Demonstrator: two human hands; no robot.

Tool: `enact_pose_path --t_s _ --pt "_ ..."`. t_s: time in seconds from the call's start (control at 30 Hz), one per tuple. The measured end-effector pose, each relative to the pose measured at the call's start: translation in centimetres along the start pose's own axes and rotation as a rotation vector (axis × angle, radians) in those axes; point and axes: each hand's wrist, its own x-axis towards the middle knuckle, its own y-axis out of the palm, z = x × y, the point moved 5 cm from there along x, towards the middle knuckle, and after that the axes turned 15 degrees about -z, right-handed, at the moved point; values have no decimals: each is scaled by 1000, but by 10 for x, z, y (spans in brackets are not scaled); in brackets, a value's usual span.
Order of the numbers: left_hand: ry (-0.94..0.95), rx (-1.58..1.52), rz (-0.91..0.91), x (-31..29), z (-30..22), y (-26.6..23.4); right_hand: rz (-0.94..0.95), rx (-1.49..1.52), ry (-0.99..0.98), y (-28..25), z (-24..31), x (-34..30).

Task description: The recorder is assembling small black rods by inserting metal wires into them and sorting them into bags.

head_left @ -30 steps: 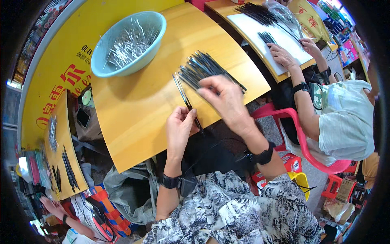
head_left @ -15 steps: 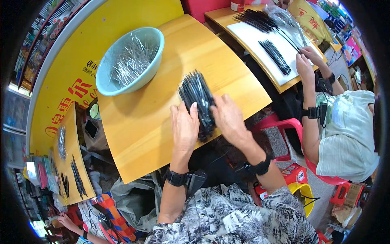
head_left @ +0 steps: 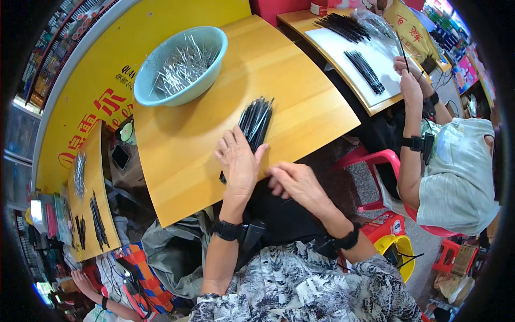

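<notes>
I saw most of the lettering on the big yellow panel [head_left: 115, 56] behind the table: large red characters [head_left: 103, 106] climbed its lower part, with red Latin script [head_left: 124, 111] alongside, partly cut off by the table edge. Just above stood a small black line of Latin capitals [head_left: 129, 70], and smaller black characters ran beneath it. Across the room, a yellow bag [head_left: 409, 31] carried red characters, the lower ones lost in its folds. A white round mark [head_left: 397, 226] sat on a red plastic piece [head_left: 380, 229], too small to read.
</notes>
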Motion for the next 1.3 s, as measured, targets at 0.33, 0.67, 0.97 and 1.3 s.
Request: enact_pose_path --t_s 0.33,0.67,0.97,1.3 --pt "174 -192 77 -54 -52 -24 43 1028 367 7 -54 2" --pt "-105 -845 46 -97 -49 -80 -37 775 320 -4 -25 -58" --pt "-328 -1798 -330 -20 13 -88 11 439 -490 51 73 -2" --pt "-319 -1473 -360 -13 86 -40 -20 193 -708 130 50 49"
